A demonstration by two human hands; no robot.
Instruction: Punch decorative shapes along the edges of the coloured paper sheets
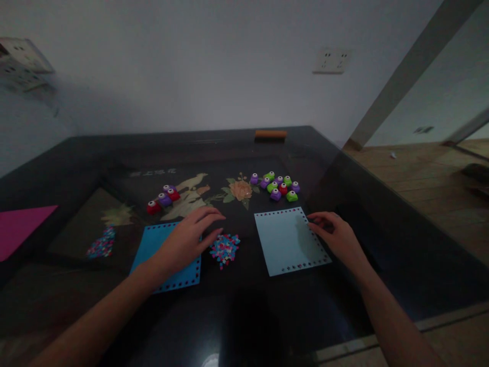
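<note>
My left hand [189, 232] hovers over a blue sheet of paper [189, 275] with small holes punched along its edges. Its fingers are apart and hold nothing, and the fingertips reach toward a pile of tiny pink, blue and white paper cutouts [225, 248]. At the right, my right hand [334, 232] has its thumb and index finger closed at the right edge of a light blue sheet [288, 239]. That sheet lies flat, with punched shapes along its top, right and bottom edges. The other fingers of this hand are curled and partly hidden.
Several purple, green and red craft punches [282, 188] stand behind the light blue sheet. More red and purple punches [164, 198] sit left of centre. A second cutout pile [102, 243] and a pink sheet [23, 229] lie at left. An orange-brown roll [270, 134] rests by the wall.
</note>
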